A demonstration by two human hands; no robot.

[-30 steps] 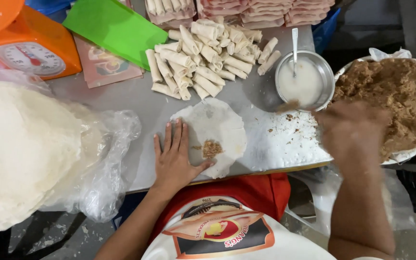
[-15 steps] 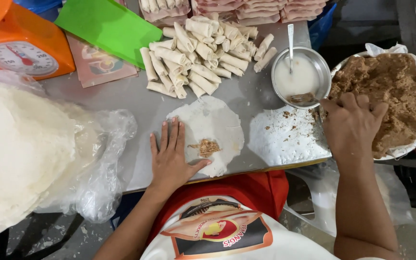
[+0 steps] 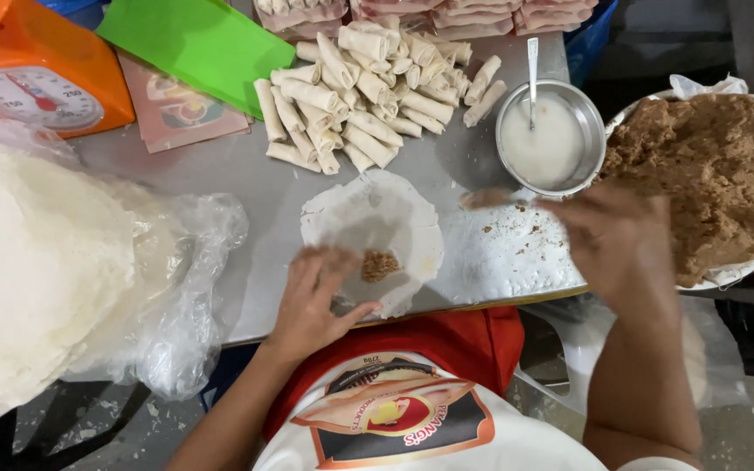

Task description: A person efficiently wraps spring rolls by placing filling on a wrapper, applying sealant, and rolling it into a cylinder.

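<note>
Spring-roll wrapping, mid-batch.
Left hand (image 3: 311,301) flat on wrapper (image 3: 373,240) bearing filling dab (image 3: 380,264); right hand (image 3: 617,240) blurred, grip unclear. Rolled pile (image 3: 368,87) done; wrapper stack (image 3: 37,270) remains.

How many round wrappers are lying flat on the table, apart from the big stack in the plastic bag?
2. One wrapper lies under the left hand, with a bit of brown filling on it. The other wrapper lies to its right, beside the right hand, dotted with crumbs.

Wrapper (image 3: 373,231) lies mid-table — rolls (image 3: 368,83) behind, bowl (image 3: 550,139) right, filling (image 3: 709,174) farther right.
</note>
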